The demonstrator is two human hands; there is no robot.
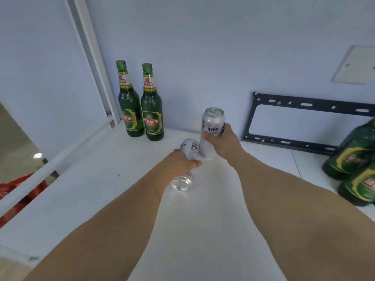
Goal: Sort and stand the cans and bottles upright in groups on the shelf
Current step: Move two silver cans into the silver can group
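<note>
Two green bottles (142, 102) upright, back left of shelf (81, 189). Silver can (212, 126) upright, second can (187, 159) lying tilted beside it. Two bottles (357, 165) lying at right.

Glossy green glass bottles (142, 106), shiny metal cans (212, 126), matt white shelf (101, 189).

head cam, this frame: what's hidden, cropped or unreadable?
- Two lying green bottles, head view: cut off by the right edge, necks and caps unseen.
- Tilted can in the left hand: blurred, its label partly covered by the fingers.
- Upright can in the right hand: its base is hidden, so contact with the shelf is unclear.
- Red item, lower left: behind the shelf rail, unidentifiable.
</note>
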